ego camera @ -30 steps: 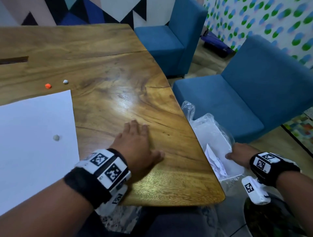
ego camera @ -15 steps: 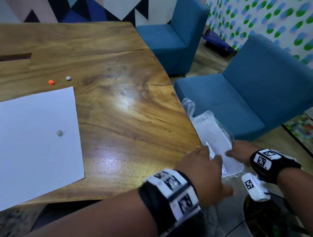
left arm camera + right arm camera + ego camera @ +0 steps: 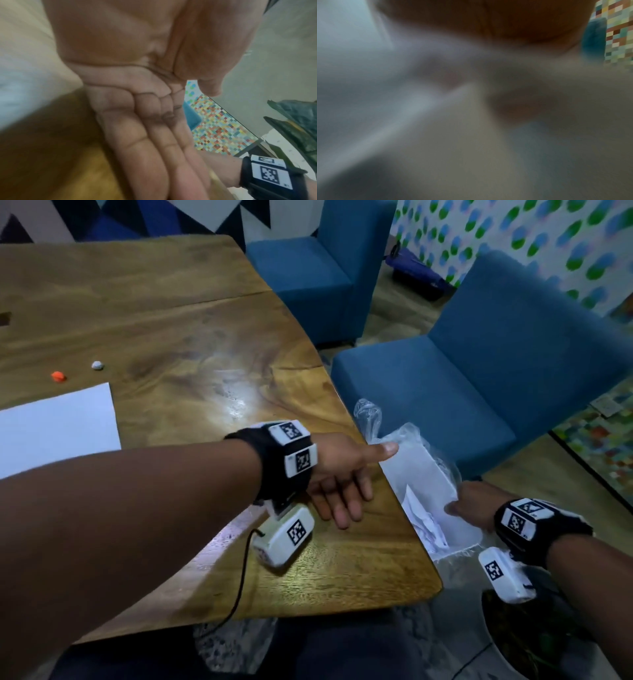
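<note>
A clear plastic bag (image 3: 419, 463) with white paper and a crumpled scrap (image 3: 428, 527) in it hangs just off the right edge of the wooden table (image 3: 205, 344). My right hand (image 3: 474, 505) grips the bag's near right side, thumb on top; its other fingers are hidden. My left hand (image 3: 346, 479) is over the table's edge with its fingers straight (image 3: 154, 135) and its thumb stretched to the bag's left rim. It holds nothing. The right wrist view is a blur of pale plastic.
A white sheet of paper (image 3: 58, 433) lies on the table at the left, with a small orange lump (image 3: 59, 376) and a small pale lump (image 3: 97, 365) beyond it. Two blue chairs (image 3: 479, 371) (image 3: 308, 278) stand right of the table. A dark bin (image 3: 548, 645) is below my right wrist.
My left hand has lifted off the middle of the table and swung right to the bag at the table's edge. The right hand has kept its hold on the bag.
</note>
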